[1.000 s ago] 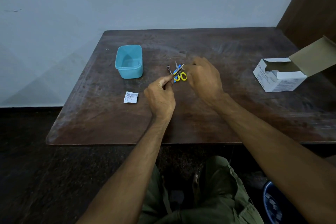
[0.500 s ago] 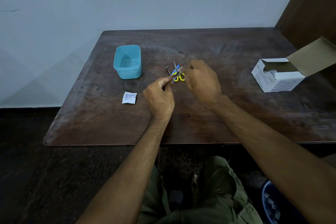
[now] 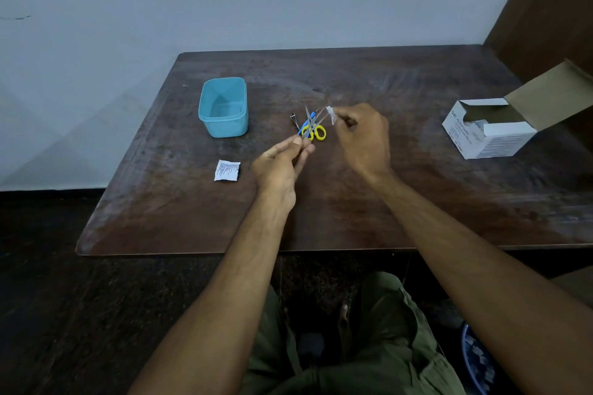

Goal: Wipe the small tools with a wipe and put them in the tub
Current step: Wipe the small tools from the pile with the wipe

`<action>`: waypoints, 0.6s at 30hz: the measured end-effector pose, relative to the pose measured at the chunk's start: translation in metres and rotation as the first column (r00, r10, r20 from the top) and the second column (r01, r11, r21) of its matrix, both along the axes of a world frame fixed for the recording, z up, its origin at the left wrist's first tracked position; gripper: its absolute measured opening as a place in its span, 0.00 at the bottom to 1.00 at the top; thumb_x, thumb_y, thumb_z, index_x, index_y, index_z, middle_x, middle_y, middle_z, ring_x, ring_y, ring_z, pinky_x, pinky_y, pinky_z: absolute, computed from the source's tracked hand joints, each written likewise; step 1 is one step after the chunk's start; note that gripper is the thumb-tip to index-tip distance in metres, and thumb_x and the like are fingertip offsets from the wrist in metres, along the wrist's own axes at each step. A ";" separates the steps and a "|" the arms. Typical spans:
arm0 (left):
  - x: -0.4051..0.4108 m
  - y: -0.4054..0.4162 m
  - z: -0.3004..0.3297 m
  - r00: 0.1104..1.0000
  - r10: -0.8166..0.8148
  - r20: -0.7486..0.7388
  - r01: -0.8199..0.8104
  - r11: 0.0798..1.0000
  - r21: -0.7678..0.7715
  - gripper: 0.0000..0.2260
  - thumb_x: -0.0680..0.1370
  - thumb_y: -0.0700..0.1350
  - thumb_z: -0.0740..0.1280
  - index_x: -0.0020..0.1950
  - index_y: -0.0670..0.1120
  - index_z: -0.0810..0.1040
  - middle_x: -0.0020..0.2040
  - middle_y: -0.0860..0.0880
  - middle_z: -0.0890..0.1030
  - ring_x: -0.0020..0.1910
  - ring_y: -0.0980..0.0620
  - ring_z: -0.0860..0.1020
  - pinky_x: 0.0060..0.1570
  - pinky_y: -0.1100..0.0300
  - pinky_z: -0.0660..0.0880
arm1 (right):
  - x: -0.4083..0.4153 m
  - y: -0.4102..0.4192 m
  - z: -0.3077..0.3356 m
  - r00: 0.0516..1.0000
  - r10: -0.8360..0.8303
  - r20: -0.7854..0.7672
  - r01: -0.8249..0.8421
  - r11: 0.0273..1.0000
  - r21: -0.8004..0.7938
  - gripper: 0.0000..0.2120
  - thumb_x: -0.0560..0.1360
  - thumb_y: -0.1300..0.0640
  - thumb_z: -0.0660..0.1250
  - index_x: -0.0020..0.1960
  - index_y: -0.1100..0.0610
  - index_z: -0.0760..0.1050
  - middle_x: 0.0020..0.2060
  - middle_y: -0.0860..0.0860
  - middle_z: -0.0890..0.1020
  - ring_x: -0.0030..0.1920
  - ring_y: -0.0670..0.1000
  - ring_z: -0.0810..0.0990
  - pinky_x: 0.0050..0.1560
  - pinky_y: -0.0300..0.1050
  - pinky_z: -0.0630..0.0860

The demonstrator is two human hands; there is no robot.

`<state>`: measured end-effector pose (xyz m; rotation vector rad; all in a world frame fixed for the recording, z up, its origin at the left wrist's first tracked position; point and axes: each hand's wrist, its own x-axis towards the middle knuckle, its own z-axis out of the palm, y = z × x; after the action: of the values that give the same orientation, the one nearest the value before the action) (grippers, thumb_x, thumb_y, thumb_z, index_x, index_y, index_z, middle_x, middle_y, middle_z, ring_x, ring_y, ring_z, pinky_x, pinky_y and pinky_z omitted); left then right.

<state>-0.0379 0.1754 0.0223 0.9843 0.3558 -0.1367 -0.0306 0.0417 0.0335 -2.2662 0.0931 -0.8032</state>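
Note:
My left hand (image 3: 280, 165) pinches one end of a thin metal tool (image 3: 316, 125), probably tweezers, slanting up to the right above the table. My right hand (image 3: 362, 138) pinches a small white wipe (image 3: 331, 113) round the tool's far tip. Under them on the table lie yellow-handled scissors (image 3: 317, 132), a blue-handled tool (image 3: 305, 128) and a small dark metal tool (image 3: 294, 119). The light blue tub (image 3: 223, 107) stands to the left, and nothing shows inside it.
A white wipe sachet (image 3: 227, 170) lies on the brown table (image 3: 417, 208) left of my left hand. An open white box of wipes (image 3: 487, 131) stands at the right edge, by a brown wall panel. A pale wall runs behind the table.
My right hand has slid the wipe up and to the right along the thin tool, from near its middle to its tip. My left hand keeps its hold.

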 end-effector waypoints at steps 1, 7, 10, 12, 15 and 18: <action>0.000 -0.001 0.000 1.000 -0.001 -0.008 0.001 1.000 -0.024 0.02 0.76 0.34 0.67 0.46 0.38 0.80 0.41 0.43 0.83 0.34 0.53 0.83 0.40 0.67 0.80 | 0.000 0.002 -0.001 1.000 0.010 -0.015 -0.010 1.000 -0.028 0.07 0.75 0.58 0.67 0.47 0.56 0.83 0.36 0.52 0.81 0.38 0.51 0.77 0.39 0.44 0.73; -0.001 -0.007 -0.001 1.000 -0.004 0.017 0.004 1.000 -0.028 0.04 0.77 0.34 0.67 0.44 0.38 0.80 0.33 0.47 0.83 0.31 0.56 0.82 0.37 0.68 0.79 | -0.013 0.021 -0.004 0.988 0.126 -0.087 -0.146 0.947 -0.284 0.12 0.76 0.60 0.63 0.56 0.55 0.81 0.46 0.53 0.80 0.49 0.56 0.77 0.42 0.49 0.76; -0.002 -0.005 -0.007 1.000 0.003 0.028 -0.004 1.000 0.024 0.03 0.77 0.35 0.67 0.45 0.37 0.80 0.33 0.47 0.83 0.31 0.56 0.82 0.39 0.67 0.80 | -0.018 0.022 -0.008 0.982 0.165 -0.089 -0.187 0.895 -0.406 0.12 0.73 0.63 0.68 0.56 0.56 0.81 0.47 0.54 0.80 0.48 0.59 0.77 0.38 0.51 0.77; -0.003 -0.004 -0.010 0.999 0.005 0.043 -0.007 0.998 0.056 0.03 0.77 0.35 0.67 0.45 0.37 0.80 0.35 0.45 0.83 0.32 0.54 0.82 0.41 0.66 0.80 | -0.013 0.016 -0.007 0.987 0.128 -0.095 -0.157 0.878 -0.452 0.13 0.72 0.63 0.69 0.56 0.56 0.81 0.47 0.55 0.80 0.47 0.60 0.77 0.37 0.51 0.76; -0.004 -0.005 -0.009 0.997 0.003 0.071 -0.010 0.996 0.092 0.04 0.77 0.35 0.66 0.45 0.36 0.80 0.37 0.44 0.82 0.33 0.54 0.83 0.39 0.67 0.80 | -0.004 0.005 0.000 0.993 0.025 -0.117 -0.076 0.891 -0.447 0.13 0.74 0.63 0.66 0.58 0.56 0.80 0.49 0.56 0.79 0.49 0.61 0.76 0.39 0.51 0.73; -0.001 -0.008 -0.005 0.996 0.001 0.093 -0.010 0.995 0.096 0.05 0.77 0.34 0.66 0.50 0.33 0.79 0.36 0.44 0.82 0.32 0.55 0.82 0.39 0.67 0.79 | -0.007 0.009 0.003 0.989 0.067 -0.133 -0.123 0.874 -0.470 0.11 0.74 0.63 0.66 0.56 0.58 0.81 0.48 0.58 0.79 0.49 0.61 0.76 0.39 0.50 0.72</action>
<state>-0.0386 0.1676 0.0170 1.0811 0.2819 -0.0686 -0.0371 0.0507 0.0362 -2.7590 -0.1862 -0.6993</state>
